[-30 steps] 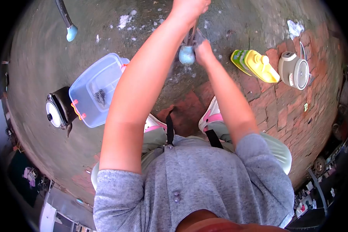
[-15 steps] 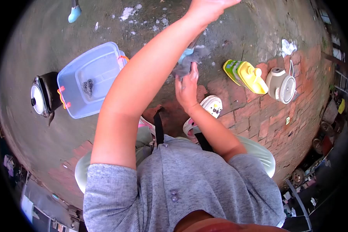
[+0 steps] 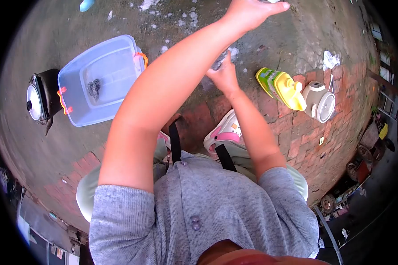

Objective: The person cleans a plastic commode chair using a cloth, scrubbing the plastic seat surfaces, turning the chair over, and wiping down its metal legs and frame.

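My left hand [image 3: 254, 15] is stretched out at the top edge, thumb pointing right. Its fingers curl around a pale thing [image 3: 271, 1], mostly cut off by the frame. My right hand [image 3: 225, 75] is lower, partly behind my left forearm. It is closed on a grey wad [image 3: 218, 63], of which only a little shows. A light-blue rounded tip [image 3: 86, 5] shows at the top left. To the left stands a clear plastic tub [image 3: 82, 112] with orange handles, a dark scouring pad [image 3: 93, 89] lying inside.
Left of the tub is a black pot-like thing with a silver lid [image 3: 33, 102]. To the right stand a yellow-capped green bottle [image 3: 281, 88] and a beige container with a round lid [image 3: 319, 104]. White foam patches [image 3: 188, 20] spot the wet ground. My clogs [image 3: 223, 132] are below my hands.
My right hand has moved up and slightly right, and the grey wad is now largely behind my forearm. My left hand has shifted slightly right and down. The view has shifted slightly.
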Demonstrator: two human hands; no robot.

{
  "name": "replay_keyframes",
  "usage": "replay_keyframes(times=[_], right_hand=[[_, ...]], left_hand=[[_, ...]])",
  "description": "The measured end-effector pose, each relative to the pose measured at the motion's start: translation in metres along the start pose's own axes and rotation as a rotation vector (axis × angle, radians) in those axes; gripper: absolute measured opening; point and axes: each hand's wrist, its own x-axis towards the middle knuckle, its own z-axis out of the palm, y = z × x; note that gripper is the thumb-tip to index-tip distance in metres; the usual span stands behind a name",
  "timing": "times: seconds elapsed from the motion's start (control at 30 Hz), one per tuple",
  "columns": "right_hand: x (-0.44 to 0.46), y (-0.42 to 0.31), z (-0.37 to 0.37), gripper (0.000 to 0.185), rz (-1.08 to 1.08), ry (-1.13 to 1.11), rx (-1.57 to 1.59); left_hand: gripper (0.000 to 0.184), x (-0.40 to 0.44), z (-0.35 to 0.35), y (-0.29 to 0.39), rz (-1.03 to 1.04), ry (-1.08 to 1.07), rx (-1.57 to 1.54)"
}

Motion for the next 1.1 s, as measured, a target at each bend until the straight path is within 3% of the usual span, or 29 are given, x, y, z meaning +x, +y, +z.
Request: replay_keyframes(times=[0.13, 0.2, 0.27, 0.4, 0.47, 0.5, 0.57, 0.6, 0.67, 0.8, 0.87, 0.93, 1.03, 1.1], right_hand=[[0.009, 0.010, -0.024, 0.081, -0.171, -0.210, -0.127], [0.013, 0.002, -0.037, 0.085, -0.143, -0.275, -0.187], [0.016, -0.006, -0.048, 0.095, 0.033, -0.484, -0.331], [0.014, 0.024, -0.057, 0.087, -0.071, -0.520, -0.310], [0.013, 0.029, -0.056, 0.072, -0.613, -0.239, -0.352], [0.009, 0.030, -0.049, 0.072, -0.614, -0.242, -0.350], [-0.005, -0.001, -0.022, 0.064, -0.192, -0.146, 0.310], [-0.005, -0.006, -0.010, 0.064, -0.191, -0.144, 0.310], [0.002, -0.012, 0.005, 0.063, 0.072, 0.117, 0.138], [0.011, 0.010, -0.011, 0.062, -0.042, -0.106, 0.112], [0.016, 0.016, -0.022, 0.064, -0.115, -0.163, 0.053], [0.016, 0.018, -0.032, 0.060, -0.200, -0.288, -0.303], [0.016, 0.029, -0.057, 0.052, -0.331, -0.414, -0.419], [0.009, 0.051, -0.072, 0.048, -0.355, -0.351, -0.425]], left_hand=[[0.052, 0.004, 0.001, -0.001, -0.005, -0.069, -0.096], [0.052, 0.007, 0.002, -0.008, 0.051, -0.068, -0.097], [0.052, 0.007, 0.003, -0.010, 0.122, -0.086, -0.168], [0.050, 0.004, 0.002, -0.004, 0.074, -0.058, -0.103], [0.048, 0.007, 0.004, -0.003, 0.071, -0.062, -0.147], [0.048, 0.009, 0.004, -0.003, 0.069, -0.059, -0.146], [0.047, 0.010, 0.006, -0.002, 0.106, -0.100, -0.235], [0.047, 0.010, 0.007, -0.002, 0.104, -0.103, -0.236], [0.045, 0.012, 0.008, -0.002, 0.102, -0.081, -0.254], [0.046, 0.012, 0.005, -0.009, 0.114, -0.077, -0.290], [0.048, 0.006, 0.002, -0.008, 0.046, -0.049, -0.073], [0.049, 0.000, -0.003, -0.005, 0.031, -0.056, -0.050], [0.050, -0.002, -0.006, -0.005, -0.001, -0.067, -0.044], [0.051, 0.001, -0.005, -0.006, -0.015, -0.075, -0.065]])
